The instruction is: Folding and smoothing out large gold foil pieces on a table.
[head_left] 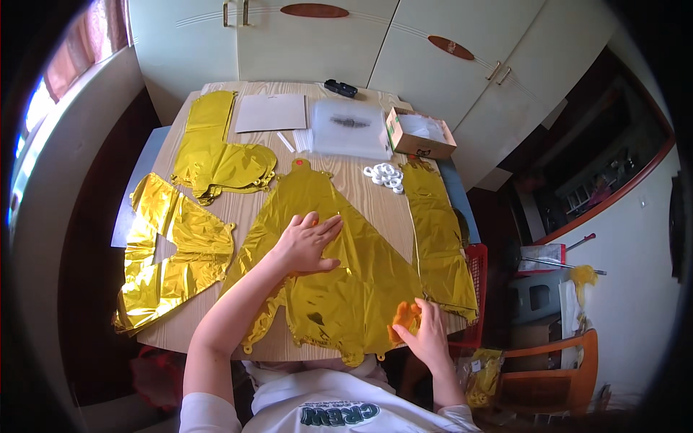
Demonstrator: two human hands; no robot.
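A large flat gold foil balloon (346, 274), roughly triangular with small tabs along its edges, lies across the middle of the wooden table. My left hand (310, 245) rests palm down on its upper part, thumb and fingers spread. At the balloon's lower right corner is my right hand (428, 333), its thumb and fingers apart around an orange-looking reflection on the foil. No object shows in either hand. Other flat gold foil balloons flank this one: a shiny one with a gap (195, 245) and a boot-shaped one (216, 155) on the left, and a long one (440, 238) on the right.
Along the table's far side are a grey-white board (271, 113), white strips (302, 141), a clear plastic packet (350, 130), a black object (340, 88) and a cardboard box (421, 134). White rings (384, 177) lie nearby. A wooden chair (556, 368) stands at right.
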